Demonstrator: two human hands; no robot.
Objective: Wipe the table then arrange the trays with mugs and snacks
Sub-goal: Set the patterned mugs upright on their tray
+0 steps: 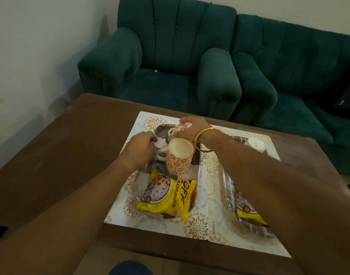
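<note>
The right hand [192, 129] holds a far mug [177, 130] on the clear tray [137, 192]. The left hand [143, 144] sits by the near mug [179, 158], fingers bent; its grip cannot be told.

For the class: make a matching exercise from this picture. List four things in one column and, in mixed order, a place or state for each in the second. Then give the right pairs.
Things
1. near mug
2. far mug
3. yellow snack packet
4. gold bangle

Places or states
A. on the right wrist
B. under the right hand
C. upside down, nobody holding it
D. lying at the tray's near end

Pairs: 1-C, 2-B, 3-D, 4-A
</note>
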